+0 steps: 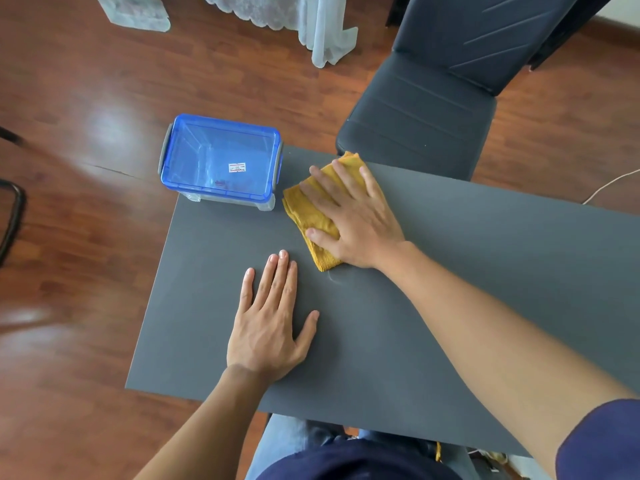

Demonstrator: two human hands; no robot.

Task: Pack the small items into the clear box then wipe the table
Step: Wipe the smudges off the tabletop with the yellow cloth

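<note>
A clear box (194, 157) with a blue lid on it and grey side latches stands at the far left corner of the dark grey table (467, 271). Some small dark items show faintly inside, near its front wall. A folded yellow cloth (304, 209) lies on the table just right of the box. My right hand (353, 216) lies flat on the cloth, fingers spread, pressing it down. My left hand (270, 323) rests palm down on the bare table, nearer to me, holding nothing.
A dark padded chair (426, 112) stands against the table's far edge. Around the table is brown wooden floor (79, 237). A white lace curtain (311, 22) hangs at the back. A thin white cable (606, 187) lies on the floor at the right.
</note>
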